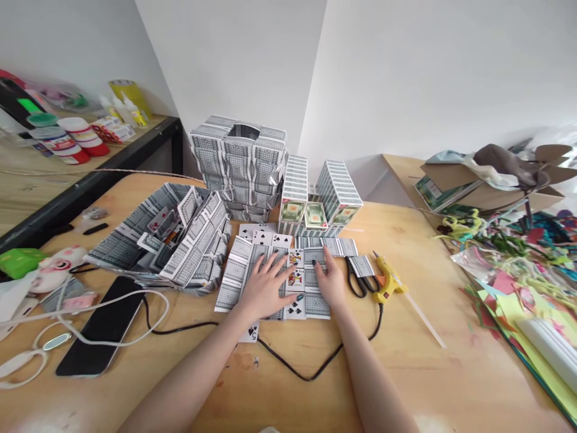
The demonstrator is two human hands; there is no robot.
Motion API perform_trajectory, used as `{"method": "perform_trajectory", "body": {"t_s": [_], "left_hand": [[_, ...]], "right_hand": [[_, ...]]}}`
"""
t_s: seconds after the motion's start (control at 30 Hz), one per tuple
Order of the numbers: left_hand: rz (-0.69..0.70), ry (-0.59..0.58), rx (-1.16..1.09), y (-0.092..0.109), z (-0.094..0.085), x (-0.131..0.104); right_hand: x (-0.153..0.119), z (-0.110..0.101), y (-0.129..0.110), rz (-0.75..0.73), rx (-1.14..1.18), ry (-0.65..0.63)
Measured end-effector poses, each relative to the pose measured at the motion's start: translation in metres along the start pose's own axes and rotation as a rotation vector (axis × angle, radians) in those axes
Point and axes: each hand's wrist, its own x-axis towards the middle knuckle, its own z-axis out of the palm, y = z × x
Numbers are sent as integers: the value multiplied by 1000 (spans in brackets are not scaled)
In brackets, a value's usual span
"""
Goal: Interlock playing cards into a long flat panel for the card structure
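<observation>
A flat panel of joined playing cards (295, 310) lies on the table, some showing faces and others grey patterned backs. My left hand (265, 282) rests palm down on its left and middle part, fingers spread. My right hand (330, 279) presses on the panel's right side with its fingers stretched forward, and nothing is in it. A loose five of spades (249, 332) pokes out under my left wrist. Right of my right hand lie black-handled scissors (358, 282), partly covered by a card piece, and a yellow glue gun (387, 282) with a glue stick in its back.
Behind the panel stand a large card-built box (243, 156) and stacked card packs (293, 192). At left are an open card-built container (180, 234), a phone (101, 331) and white cables. The glue gun's black cord (309, 379) crosses the table; craft scraps (500, 288) lie at right.
</observation>
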Motion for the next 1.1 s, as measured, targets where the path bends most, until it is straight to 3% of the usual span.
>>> {"method": "perform_trajectory", "body": {"t_s": [1.1], "left_hand": [[-16, -7, -9, 0, -1, 1]], "right_hand": [[-3, 2, -5, -11, -93, -9]]}}
